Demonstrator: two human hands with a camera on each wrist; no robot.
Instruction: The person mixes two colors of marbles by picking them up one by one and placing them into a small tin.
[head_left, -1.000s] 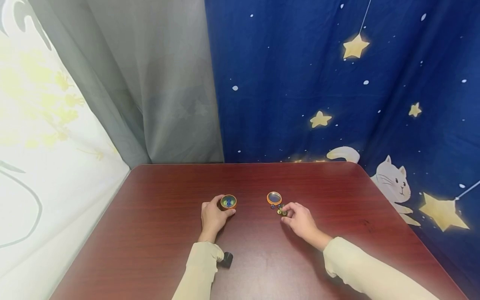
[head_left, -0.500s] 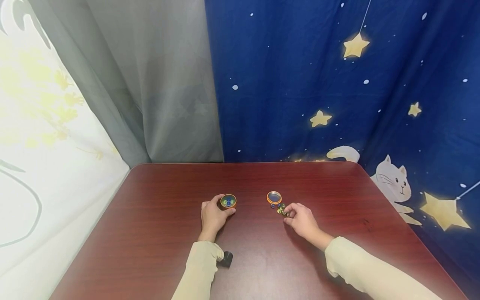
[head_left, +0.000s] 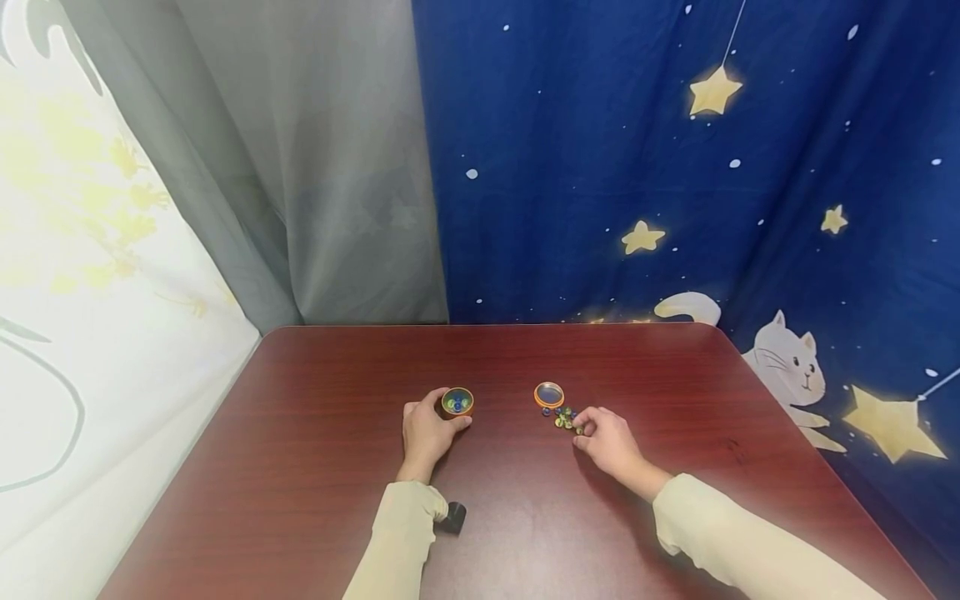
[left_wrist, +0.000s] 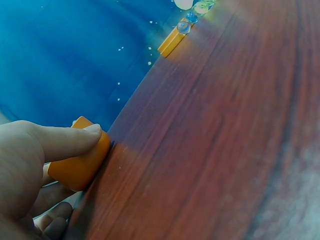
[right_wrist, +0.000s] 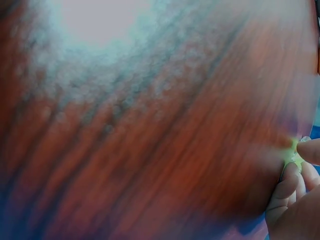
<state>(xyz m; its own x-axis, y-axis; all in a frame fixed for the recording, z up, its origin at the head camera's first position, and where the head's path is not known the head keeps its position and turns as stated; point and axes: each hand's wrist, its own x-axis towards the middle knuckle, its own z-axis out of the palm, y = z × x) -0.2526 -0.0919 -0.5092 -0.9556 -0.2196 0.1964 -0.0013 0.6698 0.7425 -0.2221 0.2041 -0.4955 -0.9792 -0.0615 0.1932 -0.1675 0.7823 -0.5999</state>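
My left hand [head_left: 429, 433] grips a small round orange container [left_wrist: 82, 162], its thumb on the near side. Through the container's open top, several blue and green-yellow marbles show in the head view. Over on the right, loose glass marbles [head_left: 560, 422] lie in a cluster on the table. At the cluster's right edge my right hand [head_left: 609, 442] has thumb and forefinger curled about a green-yellow marble [head_left: 579, 430]. In the right wrist view, that hand's fingertips bend beside a green-yellow glint. An orange-rimmed round lid [head_left: 549, 395] lies just behind the marbles.
The reddish-brown table [head_left: 337, 375] has rounded far corners. A black cylindrical piece [head_left: 453, 518] sits at the left sleeve's cuff. Grey [head_left: 345, 167] and star-patterned blue curtains [head_left: 555, 125] hang behind the table, with a white cloth [head_left: 90, 350] along its left.
My right hand has shifted slightly to the right along the marble cluster, uncovering more of the marbles. The left hand and its container have stayed in place.
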